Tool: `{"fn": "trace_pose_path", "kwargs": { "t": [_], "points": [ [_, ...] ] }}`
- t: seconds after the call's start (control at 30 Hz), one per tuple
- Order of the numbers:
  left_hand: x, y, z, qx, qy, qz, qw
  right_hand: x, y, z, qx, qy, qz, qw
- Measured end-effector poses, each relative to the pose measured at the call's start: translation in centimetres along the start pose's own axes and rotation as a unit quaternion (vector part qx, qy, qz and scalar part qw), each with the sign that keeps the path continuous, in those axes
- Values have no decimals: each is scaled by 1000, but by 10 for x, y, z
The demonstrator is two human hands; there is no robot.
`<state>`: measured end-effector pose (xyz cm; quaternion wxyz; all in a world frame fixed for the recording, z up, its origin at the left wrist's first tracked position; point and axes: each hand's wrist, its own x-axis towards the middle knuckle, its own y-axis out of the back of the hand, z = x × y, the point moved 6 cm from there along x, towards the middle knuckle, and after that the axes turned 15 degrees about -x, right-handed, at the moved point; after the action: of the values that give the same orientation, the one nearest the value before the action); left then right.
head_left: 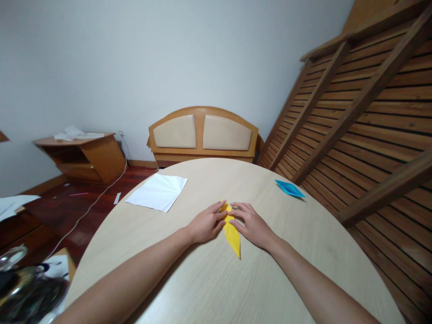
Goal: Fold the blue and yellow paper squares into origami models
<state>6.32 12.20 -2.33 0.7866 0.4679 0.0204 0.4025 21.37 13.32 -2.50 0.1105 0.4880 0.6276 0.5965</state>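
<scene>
A room in a home, by the look of it, most likely a bedroom in disarray. Against the plain pale wall (135,58), a padded wooden headboard (202,132) standing on the dark red wood floor (64,211), with a slatted wooden bed frame (364,117) tipped up on its side at the right. Beside these, a low wooden corner stand (84,155) with papers on top, a white cable (97,200) trailing over the floor, and in front a round pale wooden desk (209,279) strewn with a white sheet (157,192) and folded coloured paper, blue (289,188) and yellow (232,234).
</scene>
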Motion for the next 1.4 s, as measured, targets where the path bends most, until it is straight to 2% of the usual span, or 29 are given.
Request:
{"fn": "trace_pose_path", "kwargs": {
  "t": [0.1,0.43,0.73,0.9,1.07,1.27,1.4],
  "points": [
    [2,0,3,20,-24,-7,999,-1,0,0,0,19,-9,1000],
    [2,1,3,34,-14,-4,999,-1,0,4,-25,8,-23,999],
    [-1,4,3,11,24,10,1000,3,9,1,-61,1,-10,998],
    [-1,7,14,-2,-39,10,999,3,14,-1,-41,6,5,999],
    [2,11,13,-4,-45,45,998,3,15,-3,-25,14,16,999],
    [0,14,0,20,-6,95,995,2,20,-14,3,40,27,999],
    [-3,18,-1,23,0,135,991,-1,28,-23,9,62,50,997]
  ]
}}
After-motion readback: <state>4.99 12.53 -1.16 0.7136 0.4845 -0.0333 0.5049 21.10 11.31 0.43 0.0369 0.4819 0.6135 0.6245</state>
